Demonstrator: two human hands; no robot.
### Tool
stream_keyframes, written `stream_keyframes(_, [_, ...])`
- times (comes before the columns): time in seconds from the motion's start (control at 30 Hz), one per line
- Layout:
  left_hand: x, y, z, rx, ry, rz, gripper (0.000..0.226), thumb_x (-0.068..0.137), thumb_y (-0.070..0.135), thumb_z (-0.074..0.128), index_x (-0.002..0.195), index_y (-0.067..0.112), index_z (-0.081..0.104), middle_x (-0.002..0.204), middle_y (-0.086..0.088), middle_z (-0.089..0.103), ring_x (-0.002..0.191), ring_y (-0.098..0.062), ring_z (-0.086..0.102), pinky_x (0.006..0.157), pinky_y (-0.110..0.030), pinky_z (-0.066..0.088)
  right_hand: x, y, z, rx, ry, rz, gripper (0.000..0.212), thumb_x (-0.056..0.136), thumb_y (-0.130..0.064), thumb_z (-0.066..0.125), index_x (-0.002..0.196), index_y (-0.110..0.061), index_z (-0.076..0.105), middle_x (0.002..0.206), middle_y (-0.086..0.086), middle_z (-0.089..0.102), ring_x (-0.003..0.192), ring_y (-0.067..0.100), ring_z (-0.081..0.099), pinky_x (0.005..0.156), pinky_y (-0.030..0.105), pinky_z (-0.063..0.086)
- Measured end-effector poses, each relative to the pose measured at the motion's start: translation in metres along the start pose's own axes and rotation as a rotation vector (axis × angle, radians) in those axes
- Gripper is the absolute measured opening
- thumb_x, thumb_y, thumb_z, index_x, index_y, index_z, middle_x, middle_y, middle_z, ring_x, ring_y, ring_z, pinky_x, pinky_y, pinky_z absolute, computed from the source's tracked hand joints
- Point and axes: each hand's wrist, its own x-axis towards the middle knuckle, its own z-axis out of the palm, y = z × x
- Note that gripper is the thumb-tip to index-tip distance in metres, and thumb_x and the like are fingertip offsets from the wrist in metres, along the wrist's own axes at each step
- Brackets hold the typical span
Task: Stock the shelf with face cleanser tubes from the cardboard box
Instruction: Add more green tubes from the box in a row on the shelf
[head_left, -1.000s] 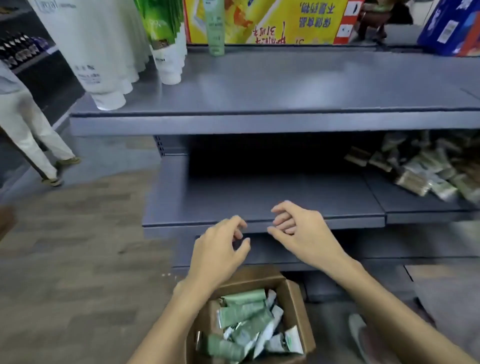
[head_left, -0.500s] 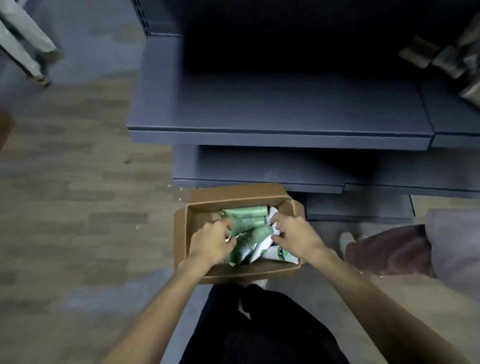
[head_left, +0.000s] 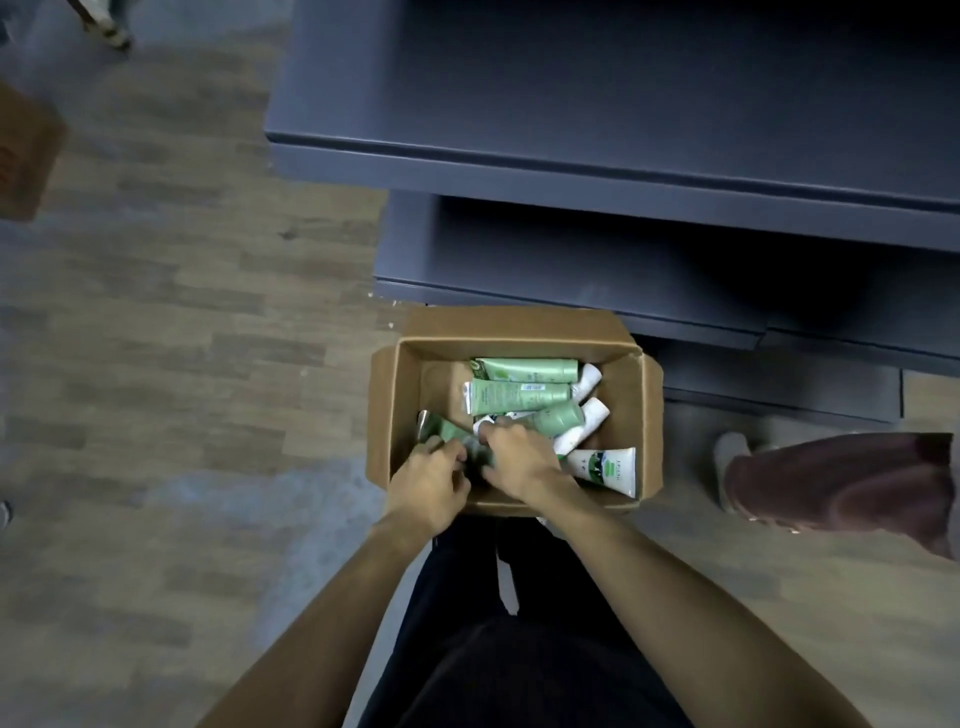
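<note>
Green and white tubes heaped in open cardboard box on floor, below grey shelf. Left hand curled around green tube; right hand curled among tubes, grip unclear.

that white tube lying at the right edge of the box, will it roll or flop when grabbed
The white tube looks flat at its crimped end, so it probably won't roll. It likely bends a little under a squeeze, being a soft-looking tube. Its smooth skin may be slightly slippery. It lies loose near the cardboard box wall, so it should lift free.
</note>
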Motion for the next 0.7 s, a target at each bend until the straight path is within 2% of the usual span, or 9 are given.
stream_keyframes(0.1, [-0.003, -0.004, 0.0, -0.013, 0.014, 0.021, 0.023, 0.089, 0.02, 0.06, 0.111, 0.016, 0.065, 0.118, -0.001, 0.061, 0.11, -0.019, 0.059, 0.091, -0.031, 0.05, 0.015, -0.005, 0.012, -0.055, -0.024, 0.002, 0.068, 0.081, -0.02, 0.073, 0.142, -0.024, 0.043, 0.131, 0.007, 0.054, 0.123, 0.031, 0.053, 0.094, 0.041, 0.049])
stream_keyframes(0.17, [-0.005, -0.007, -0.001, -0.013, 0.006, 0.051, 0.024, 0.091, 0.019, 0.059, 0.114, 0.017, 0.065, 0.119, 0.0, 0.06, 0.112, -0.018, 0.058, 0.094, -0.032, 0.049, 0.023, -0.006, 0.015, -0.072, -0.039, 0.017, 0.07, 0.079, -0.017, 0.074, 0.142, -0.02, 0.041, 0.135, 0.008, 0.052, 0.127, 0.029, 0.049, 0.098, 0.042, 0.048])
stream_keyframes(0.23, [-0.007, -0.009, -0.003, -0.003, -0.004, 0.07, 0.026, 0.092, 0.019, 0.057, 0.117, 0.019, 0.064, 0.121, 0.001, 0.059, 0.113, -0.017, 0.056, 0.095, -0.033, 0.049, 0.03, -0.007, 0.016, -0.123, -0.035, -0.002, 0.072, 0.078, -0.015, 0.075, 0.14, -0.014, 0.04, 0.136, 0.01, 0.051, 0.128, 0.029, 0.048, 0.099, 0.041, 0.047])
stream_keyframes(0.33, [-0.008, -0.011, -0.003, -0.013, -0.013, 0.087, 0.028, 0.093, 0.018, 0.055, 0.12, 0.02, 0.063, 0.119, 0.001, 0.058, 0.113, -0.017, 0.054, 0.095, -0.035, 0.049, 0.034, -0.009, 0.02, -0.233, -0.01, -0.075, 0.088, 0.076, -0.009, 0.076, 0.149, -0.009, 0.027, 0.136, 0.014, 0.048, 0.127, 0.03, 0.047, 0.101, 0.04, 0.046])
stream_keyframes(0.47, [-0.009, -0.01, -0.004, -0.058, 0.016, 0.092, 0.026, 0.091, 0.016, 0.058, 0.117, 0.02, 0.064, 0.116, 0.002, 0.06, 0.111, -0.016, 0.055, 0.094, -0.032, 0.049, 0.04, -0.013, 0.021, -0.267, 0.006, -0.13, 0.072, 0.074, 0.0, 0.073, 0.135, -0.009, 0.036, 0.134, 0.016, 0.048, 0.122, 0.032, 0.048, 0.1, 0.038, 0.044])
stream_keyframes(0.57, [-0.009, -0.011, -0.004, -0.095, 0.038, 0.096, 0.026, 0.09, 0.015, 0.059, 0.115, 0.021, 0.064, 0.115, 0.003, 0.061, 0.109, -0.014, 0.056, 0.093, -0.031, 0.049, 0.046, -0.013, 0.018, -0.261, 0.021, -0.12, 0.068, 0.074, -0.005, 0.076, 0.13, -0.009, 0.038, 0.127, 0.017, 0.056, 0.116, 0.032, 0.054, 0.095, 0.039, 0.047])
stream_keyframes(0.63, [-0.007, -0.011, -0.005, -0.102, 0.038, 0.1, 0.025, 0.091, 0.015, 0.059, 0.115, 0.021, 0.063, 0.114, 0.002, 0.061, 0.108, -0.015, 0.056, 0.092, -0.032, 0.05, 0.051, -0.011, 0.015, -0.285, 0.045, -0.105, 0.074, 0.077, -0.016, 0.078, 0.137, -0.008, 0.035, 0.125, 0.017, 0.058, 0.114, 0.032, 0.056, 0.092, 0.04, 0.049])
stream_keyframes(0.7, [-0.006, -0.01, -0.005, -0.102, 0.024, 0.099, 0.025, 0.091, 0.014, 0.059, 0.115, 0.02, 0.063, 0.114, 0.001, 0.061, 0.108, -0.016, 0.056, 0.093, -0.034, 0.05, 0.055, -0.009, 0.013, -0.292, 0.052, -0.105, 0.077, 0.082, -0.024, 0.075, 0.144, -0.007, 0.033, 0.13, 0.016, 0.056, 0.119, 0.032, 0.054, 0.096, 0.04, 0.046])
